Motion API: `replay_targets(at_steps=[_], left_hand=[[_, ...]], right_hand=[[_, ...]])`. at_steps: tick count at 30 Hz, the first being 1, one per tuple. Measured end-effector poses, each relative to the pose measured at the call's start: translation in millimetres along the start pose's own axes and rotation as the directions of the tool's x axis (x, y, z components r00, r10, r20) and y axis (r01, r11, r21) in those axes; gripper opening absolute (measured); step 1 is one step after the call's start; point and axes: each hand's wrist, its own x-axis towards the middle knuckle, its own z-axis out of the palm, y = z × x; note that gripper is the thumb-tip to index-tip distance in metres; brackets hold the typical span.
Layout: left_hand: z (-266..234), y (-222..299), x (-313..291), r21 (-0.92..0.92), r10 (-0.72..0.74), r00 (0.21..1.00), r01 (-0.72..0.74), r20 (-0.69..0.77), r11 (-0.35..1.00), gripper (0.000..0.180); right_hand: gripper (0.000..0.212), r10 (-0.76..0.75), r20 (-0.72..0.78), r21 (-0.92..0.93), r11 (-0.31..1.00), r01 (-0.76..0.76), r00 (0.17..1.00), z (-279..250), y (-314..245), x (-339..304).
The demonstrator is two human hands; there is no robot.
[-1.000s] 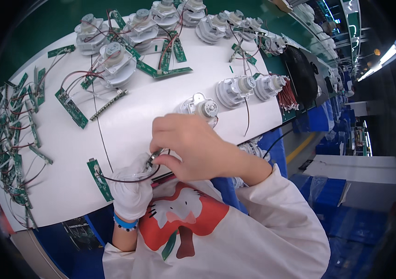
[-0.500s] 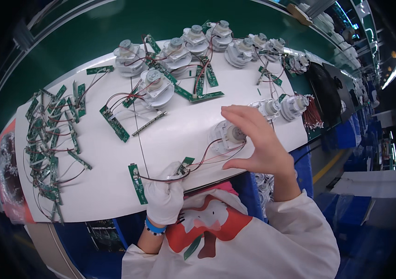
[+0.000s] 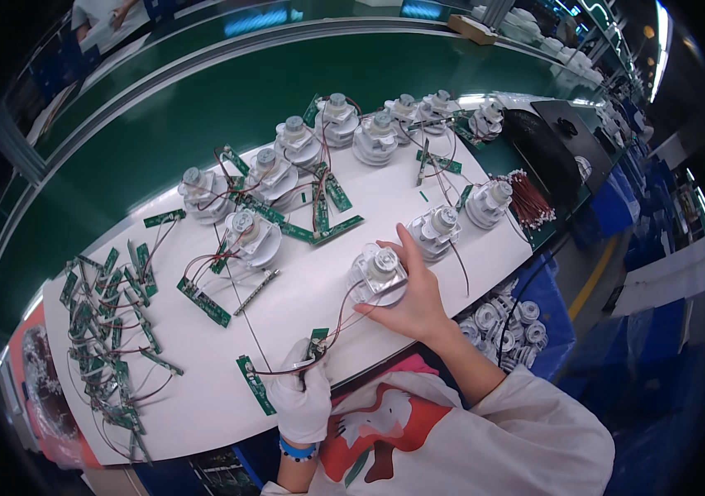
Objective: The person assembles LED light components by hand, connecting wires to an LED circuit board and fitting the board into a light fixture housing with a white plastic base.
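My left hand [image 3: 301, 401], in a white glove, pinches a small green circuit board [image 3: 318, 337] near the table's front edge. Wires lead from there to a longer green circuit board [image 3: 255, 385] on the left and to a white motor unit [image 3: 373, 277] on the right. Bare, my right hand [image 3: 416, 302] wraps round the right side of that unit, thumb at the front and fingers behind. The unit stands upright with its round grey-white top showing. Just beyond my right fingers stands another white motor unit [image 3: 435, 231].
A tangle of wired circuit boards [image 3: 112, 339] covers the table's left end. Several more motor units [image 3: 274, 174] line the far side. A bundle of red-brown wires [image 3: 528, 200] lies at the right. Below the right edge, a blue bin [image 3: 555, 310] holds white parts. Another person [image 3: 104, 21] is far left.
My right hand, spread apart beside the motor unit before, has closed round it. The view has shifted, so the table sits lower. My left hand keeps its hold on the small board.
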Motion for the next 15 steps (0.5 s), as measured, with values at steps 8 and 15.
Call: replay_targets(at_steps=[8,15], left_hand=[[4.9,9.1,8.6,0.046,0.038,0.999,-0.038,0.005,0.998,0.036],[-1.3,-0.1,9.7,0.081,0.153,0.983,-0.162,0.104,0.983,0.029]], right_hand=[[0.097,-0.531,-0.187,-0.212,0.843,0.494,0.826,-43.9,-68.9,92.3],[0.096,-0.363,0.02,-0.365,0.865,0.344,0.932,-64.6,-52.0,157.3]])
